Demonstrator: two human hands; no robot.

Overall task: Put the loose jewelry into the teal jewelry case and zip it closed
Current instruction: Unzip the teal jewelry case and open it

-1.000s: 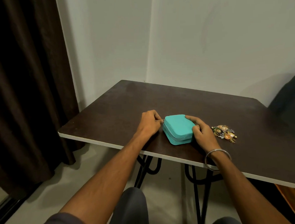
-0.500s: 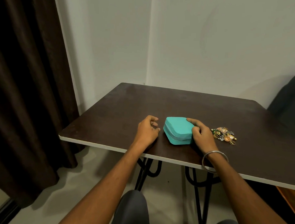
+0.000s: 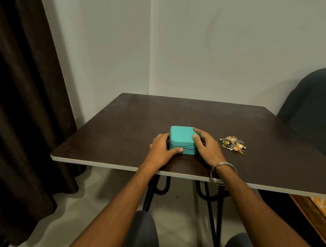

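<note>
My dark brown table (image 3: 176,111), dark curtain (image 3: 23,110) at left, grey wall (image 3: 211,46) behind, dark chair (image 3: 311,113) at right.

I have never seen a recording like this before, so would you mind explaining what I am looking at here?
There is no machine: a camera worn on a person's head looks forward and down at their own bare hands. On the dark table sits a closed teal jewelry case. The left hand grips its left side and the right hand rests on its right side and top, a bangle on that wrist. A pile of loose jewelry lies apart, to the right, untouched.
</note>
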